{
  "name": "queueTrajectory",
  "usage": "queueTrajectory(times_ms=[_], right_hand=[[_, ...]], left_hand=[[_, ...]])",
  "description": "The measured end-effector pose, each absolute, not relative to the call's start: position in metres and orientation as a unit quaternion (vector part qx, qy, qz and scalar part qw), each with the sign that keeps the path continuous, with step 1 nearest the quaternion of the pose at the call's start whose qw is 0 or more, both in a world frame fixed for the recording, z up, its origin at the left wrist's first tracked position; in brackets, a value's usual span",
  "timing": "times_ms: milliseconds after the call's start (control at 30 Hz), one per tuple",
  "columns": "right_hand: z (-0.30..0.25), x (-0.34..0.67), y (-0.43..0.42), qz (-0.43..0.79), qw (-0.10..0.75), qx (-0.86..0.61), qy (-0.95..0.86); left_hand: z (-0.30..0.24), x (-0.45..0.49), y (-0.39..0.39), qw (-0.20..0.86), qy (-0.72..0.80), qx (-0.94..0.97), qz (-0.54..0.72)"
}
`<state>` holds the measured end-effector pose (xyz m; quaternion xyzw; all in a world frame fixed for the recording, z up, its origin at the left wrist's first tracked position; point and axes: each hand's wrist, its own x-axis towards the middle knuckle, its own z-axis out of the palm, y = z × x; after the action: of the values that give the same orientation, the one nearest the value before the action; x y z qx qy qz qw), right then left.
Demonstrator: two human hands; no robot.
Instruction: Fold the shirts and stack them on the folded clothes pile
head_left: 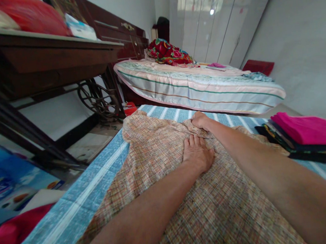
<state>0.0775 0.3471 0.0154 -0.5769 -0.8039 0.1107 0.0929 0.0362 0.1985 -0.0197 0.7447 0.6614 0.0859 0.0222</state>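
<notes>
A checked beige cloth lies spread over a blue striped sheet in front of me. My left hand rests flat on the middle of the cloth, fingers stretched out and together. My right hand reaches further, to the cloth's far edge, with its fingers curled into the fabric where it bunches into a fold.
A stack of folded clothes, pink on top, sits to the right. A treadle sewing table stands on the left with a box below. A bed with a striped cover and a white wardrobe lie beyond.
</notes>
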Motion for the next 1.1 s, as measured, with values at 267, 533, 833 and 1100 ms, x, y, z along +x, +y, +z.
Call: queueTrajectory(times_ms=[267, 533, 833, 1100], right_hand=[[0.015, 0.080, 0.341, 0.178, 0.113, -0.597, -0.774], [0.024, 0.089, 0.339, 0.206, 0.176, -0.592, -0.759], [0.027, 0.102, 0.338, 0.261, 0.198, -0.587, -0.741], [0.043, 0.109, 0.329, 0.329, 0.129, -0.551, -0.756]], left_hand=[[-0.017, 0.036, 0.198, 0.022, 0.658, 0.748, 0.089], [-0.019, 0.036, 0.196, 0.009, 0.655, 0.748, 0.106], [-0.023, 0.037, 0.198, 0.017, 0.665, 0.741, 0.093], [-0.025, 0.037, 0.200, 0.010, 0.667, 0.740, 0.091]])
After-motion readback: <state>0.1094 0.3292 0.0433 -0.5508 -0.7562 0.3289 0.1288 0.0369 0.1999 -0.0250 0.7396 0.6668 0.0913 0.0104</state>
